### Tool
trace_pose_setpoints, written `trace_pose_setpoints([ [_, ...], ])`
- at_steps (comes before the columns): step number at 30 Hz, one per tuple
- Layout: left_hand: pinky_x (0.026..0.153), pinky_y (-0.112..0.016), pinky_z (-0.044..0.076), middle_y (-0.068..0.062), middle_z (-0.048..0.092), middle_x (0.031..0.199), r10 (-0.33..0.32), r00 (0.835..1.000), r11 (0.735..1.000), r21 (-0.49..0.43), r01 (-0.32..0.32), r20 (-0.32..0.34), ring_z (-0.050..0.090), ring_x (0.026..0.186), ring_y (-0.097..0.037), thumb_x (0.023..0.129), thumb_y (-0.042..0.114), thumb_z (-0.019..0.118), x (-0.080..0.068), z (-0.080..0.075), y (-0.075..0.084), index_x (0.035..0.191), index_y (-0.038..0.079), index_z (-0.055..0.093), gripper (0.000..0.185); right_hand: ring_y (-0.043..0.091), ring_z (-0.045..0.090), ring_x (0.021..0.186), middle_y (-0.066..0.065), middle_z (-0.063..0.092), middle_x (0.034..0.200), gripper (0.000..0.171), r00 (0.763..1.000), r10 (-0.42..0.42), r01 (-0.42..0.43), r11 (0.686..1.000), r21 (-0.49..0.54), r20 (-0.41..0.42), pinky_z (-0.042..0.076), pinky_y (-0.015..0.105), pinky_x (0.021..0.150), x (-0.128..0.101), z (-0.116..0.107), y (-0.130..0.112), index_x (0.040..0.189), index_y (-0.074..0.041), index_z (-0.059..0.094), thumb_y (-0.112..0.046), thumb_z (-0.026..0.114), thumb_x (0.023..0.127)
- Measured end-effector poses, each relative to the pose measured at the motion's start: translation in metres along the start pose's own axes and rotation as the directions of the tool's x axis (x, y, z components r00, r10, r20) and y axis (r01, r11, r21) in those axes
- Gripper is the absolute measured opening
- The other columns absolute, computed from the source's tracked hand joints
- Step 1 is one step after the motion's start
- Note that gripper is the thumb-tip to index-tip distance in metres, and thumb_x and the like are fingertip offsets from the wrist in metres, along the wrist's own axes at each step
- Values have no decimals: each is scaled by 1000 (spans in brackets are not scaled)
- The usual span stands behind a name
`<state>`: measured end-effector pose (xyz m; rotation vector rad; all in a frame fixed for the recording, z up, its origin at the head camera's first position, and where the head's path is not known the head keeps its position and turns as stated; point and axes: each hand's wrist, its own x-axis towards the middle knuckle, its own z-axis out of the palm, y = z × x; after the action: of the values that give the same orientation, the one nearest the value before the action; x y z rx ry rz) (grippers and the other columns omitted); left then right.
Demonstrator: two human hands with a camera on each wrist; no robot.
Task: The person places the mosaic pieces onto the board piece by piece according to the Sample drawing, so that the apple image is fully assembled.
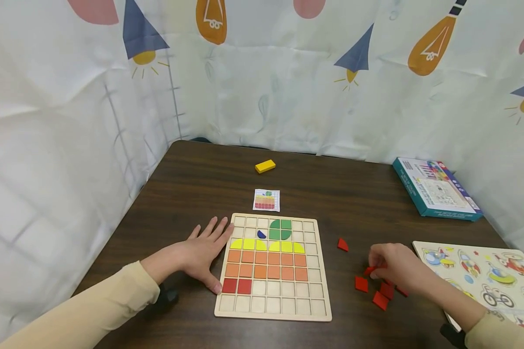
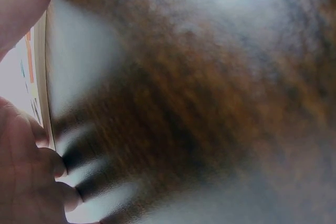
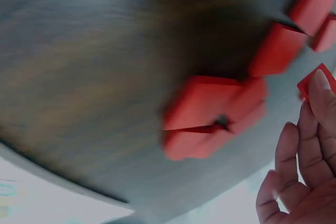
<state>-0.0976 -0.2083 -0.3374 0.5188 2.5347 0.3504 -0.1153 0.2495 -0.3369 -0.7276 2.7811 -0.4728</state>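
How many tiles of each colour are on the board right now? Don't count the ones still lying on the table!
On the board:
green tiles: 4
blue tiles: 1
yellow tiles: 6
orange tiles: 12
red tiles: 2
Total: 25

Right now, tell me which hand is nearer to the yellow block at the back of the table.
The left. The left hand rests flat beside the wooden puzzle board, below and left of the yellow block. The right hand pinches a red tile, farther off.
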Motion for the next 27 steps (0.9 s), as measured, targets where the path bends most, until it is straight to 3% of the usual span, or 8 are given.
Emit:
trace_pose_setpoints([
  [6, 119, -75, 5, -23, 0, 172, -4, 1000, 1000, 0, 4, 1, -5, 157, -49, 60, 61, 91, 0, 0, 1, 163, 2, 9, 144, -1, 55, 75, -17, 64, 79, 24, 1000, -30, 30, 995, 98, -9, 50, 22, 66, 15, -3, -37, 81, -24, 64, -12, 85, 82],
  [11, 119, -75, 5, -23, 0, 172, -4, 1000, 1000, 2, 4, 1, -5, 157, -49, 60, 60, 91, 0, 1, 0, 163, 2, 8, 144, 2, 57, 79, -17, 65, 81, 20, 995, -100, 97, 977, 188, 6, 53, 24, 71, 37, 8, -76, 83, -24, 68, -14, 85, 83],
  [19, 119, -75, 5, -23, 0, 172, -5, 1000, 1000, 5, 5, 8, -5, 157, -49, 61, 60, 91, 0, 0, 2, 163, 2, 8, 144, 2, 57, 74, -11, 70, 81, 9, 962, -249, 193, 909, 369, 110, 52, 20, 70, 69, 34, -139, 85, -16, 74, -12, 82, 88],
  [23, 120, -74, 5, -23, 0, 172, -14, 1000, 1000, 9, 14, 7, -4, 157, -49, 60, 60, 91, 1, 0, 2, 164, 2, 9, 144, -1, 57, 68, -8, 72, 80, 6, 945, -297, 226, 895, 384, 135, 53, 18, 69, 79, 44, -161, 86, -12, 76, -9, 81, 88],
  [27, 120, -75, 5, -23, 1, 172, -19, 1000, 1000, 13, 19, 6, -4, 157, -49, 60, 60, 91, 2, 1, 2, 163, 2, 9, 144, -2, 54, 64, -8, 71, 76, 6, 942, -301, 239, 912, 334, 147, 51, 16, 66, 85, 50, -173, 84, -11, 76, -7, 81, 87],
])
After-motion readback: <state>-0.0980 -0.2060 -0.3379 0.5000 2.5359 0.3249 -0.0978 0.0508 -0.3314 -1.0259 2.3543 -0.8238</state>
